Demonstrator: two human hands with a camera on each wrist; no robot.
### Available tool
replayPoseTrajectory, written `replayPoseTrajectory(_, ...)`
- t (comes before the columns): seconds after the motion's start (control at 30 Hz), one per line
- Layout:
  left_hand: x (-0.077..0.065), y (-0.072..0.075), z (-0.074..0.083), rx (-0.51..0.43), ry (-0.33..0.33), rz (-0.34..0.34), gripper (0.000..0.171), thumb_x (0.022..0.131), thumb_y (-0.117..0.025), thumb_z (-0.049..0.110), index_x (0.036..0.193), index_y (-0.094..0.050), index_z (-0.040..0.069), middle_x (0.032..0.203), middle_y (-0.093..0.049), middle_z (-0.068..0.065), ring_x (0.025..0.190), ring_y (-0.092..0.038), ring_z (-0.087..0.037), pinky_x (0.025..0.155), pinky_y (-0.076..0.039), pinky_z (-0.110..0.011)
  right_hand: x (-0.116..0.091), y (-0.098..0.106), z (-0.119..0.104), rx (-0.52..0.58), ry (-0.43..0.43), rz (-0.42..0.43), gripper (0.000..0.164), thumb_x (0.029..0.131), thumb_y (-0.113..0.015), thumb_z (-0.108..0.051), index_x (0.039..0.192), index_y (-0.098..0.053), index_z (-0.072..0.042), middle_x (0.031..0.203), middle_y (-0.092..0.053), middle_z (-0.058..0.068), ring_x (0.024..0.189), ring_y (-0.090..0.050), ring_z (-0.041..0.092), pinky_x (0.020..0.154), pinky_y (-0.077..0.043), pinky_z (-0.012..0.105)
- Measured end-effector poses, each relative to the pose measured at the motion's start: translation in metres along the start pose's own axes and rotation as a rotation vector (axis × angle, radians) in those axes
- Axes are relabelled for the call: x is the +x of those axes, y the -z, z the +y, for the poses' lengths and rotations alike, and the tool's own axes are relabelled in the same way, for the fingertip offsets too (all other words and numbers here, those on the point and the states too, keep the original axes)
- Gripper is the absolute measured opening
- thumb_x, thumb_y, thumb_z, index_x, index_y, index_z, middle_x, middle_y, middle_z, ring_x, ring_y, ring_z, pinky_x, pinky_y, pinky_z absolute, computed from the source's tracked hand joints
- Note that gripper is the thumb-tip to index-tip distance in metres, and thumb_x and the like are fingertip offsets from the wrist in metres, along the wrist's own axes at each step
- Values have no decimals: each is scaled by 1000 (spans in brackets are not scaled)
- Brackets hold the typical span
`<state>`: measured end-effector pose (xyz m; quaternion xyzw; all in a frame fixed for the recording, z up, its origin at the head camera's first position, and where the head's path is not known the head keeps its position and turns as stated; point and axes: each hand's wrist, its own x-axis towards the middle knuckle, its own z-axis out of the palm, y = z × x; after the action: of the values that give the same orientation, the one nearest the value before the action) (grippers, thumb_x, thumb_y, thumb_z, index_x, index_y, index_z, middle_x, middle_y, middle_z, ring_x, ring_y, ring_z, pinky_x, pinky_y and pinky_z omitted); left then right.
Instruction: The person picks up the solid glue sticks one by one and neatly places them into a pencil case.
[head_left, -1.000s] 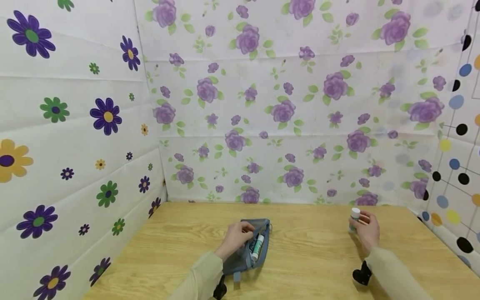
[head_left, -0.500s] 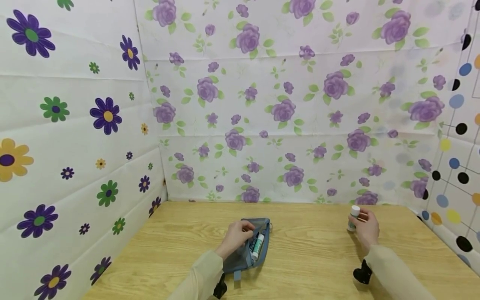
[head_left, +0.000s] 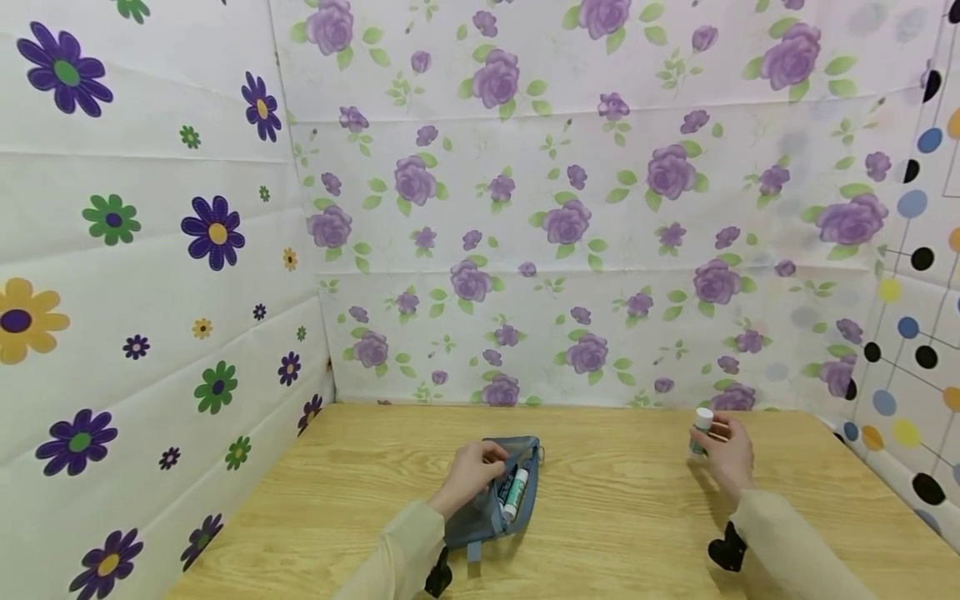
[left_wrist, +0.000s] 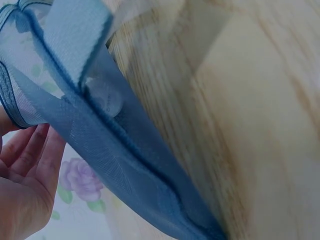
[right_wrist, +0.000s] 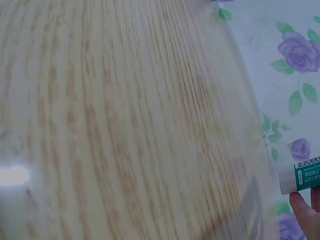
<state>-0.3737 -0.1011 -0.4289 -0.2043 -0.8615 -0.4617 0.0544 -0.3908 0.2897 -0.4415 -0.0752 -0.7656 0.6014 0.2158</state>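
A blue mesh zip pouch (head_left: 471,527) lies unzipped on the table, its mouth gaping. My left hand (head_left: 467,477) pinches the pouch's rim; in the left wrist view the fingers (left_wrist: 42,152) show behind the blue edge. Inside the mouth rests a white-capped glue stick (head_left: 516,496) with a green label, beside a darker item (head_left: 506,485) that is partly covered. Well to the right, my right hand (head_left: 729,457) grips another glue stick (head_left: 702,425), nearly upright with its white cap up. The right wrist view catches this stick's green label (right_wrist: 307,176) and a few fingertips (right_wrist: 302,207).
The wooden table (head_left: 615,517) stretches between the two hands. Behind it hangs a rose-patterned cloth (head_left: 585,292), with a daisy-patterned cloth (head_left: 150,283) at the left and a dotted one (head_left: 907,367) at the right. A small ring (head_left: 542,454) hangs at the pouch's far corner.
My right hand has shifted slightly left with the glue stick, which leans a little more. The left hand and the pouch stay in place.
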Motion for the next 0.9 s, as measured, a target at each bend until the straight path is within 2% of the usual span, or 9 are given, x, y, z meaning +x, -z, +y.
replayPoseTrajectory(0.13,0,0,0,4,-8,-3,15,85,-55,2,97,-64,0,78,-57,-1,58,-52,-14,43,-45,-30,1,-1,0,40,19,-2,51,87,-59,-9,129,-34,5,118,-42,24,104,-44,33,74,-46,24)
replayPoseTrajectory(0.23,0,0,1,0,-10,-3,15,85,-55,2,97,-64,0,78,-57,-1,58,-52,-14,44,-46,-31,-1,-2,-2,77,26,7,49,86,-61,-7,127,-36,5,115,-44,23,97,-48,26,69,-46,20)
replayPoseTrajectory(0.37,0,-1,1,-4,-9,-2,15,85,-55,2,97,-64,0,78,-57,-2,58,-51,-14,44,-45,-30,-5,-5,-6,100,14,-17,49,86,-60,-6,127,-36,5,115,-43,22,92,-48,19,73,-47,25)
replayPoseTrajectory(0.5,0,0,1,-10,-5,2,15,85,-55,2,97,-64,0,78,-57,-2,58,-51,-14,43,-44,-29,-9,-7,-12,102,-1,-66,51,88,-58,-6,130,-32,5,119,-40,23,95,-47,20,81,-45,33)
replayPoseTrajectory(0.7,-1,0,1,-19,5,3,14,86,-55,2,97,-64,1,77,-57,-2,58,-51,-15,45,-46,-33,-15,-11,-20,93,-10,-80,51,88,-58,-6,130,-32,6,120,-40,24,90,-49,14,79,-46,34)
replayPoseTrajectory(0.9,0,-1,1,-5,2,5,15,85,-55,2,97,-64,0,77,-57,-1,58,-52,-14,44,-45,-29,-18,-15,-20,133,8,-136,55,86,-62,-11,128,-32,7,117,-41,25,94,-50,22,78,-47,35)
